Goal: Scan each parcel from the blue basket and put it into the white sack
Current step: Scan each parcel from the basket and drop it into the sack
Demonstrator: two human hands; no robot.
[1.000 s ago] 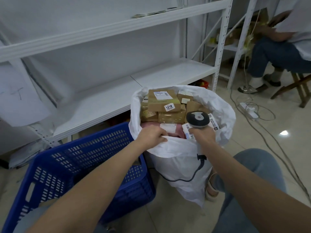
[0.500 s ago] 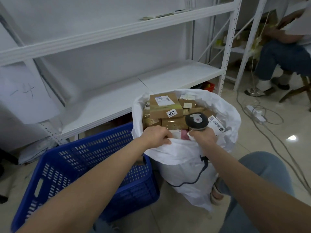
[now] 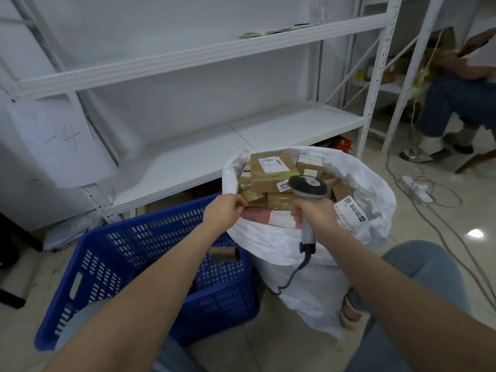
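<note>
Now left grip (image 3: 224,210) pinches white sack (image 3: 295,253) at its rim, right grip (image 3: 318,213) clamped round scanner (image 3: 308,186) above parcels (image 3: 268,167).

Scanner (image 3: 308,187) higher than before in right hand (image 3: 317,215), its handle now exposed.

Dim, flat light; floor (image 3: 475,233) glare; edges blurred, warped.
</note>
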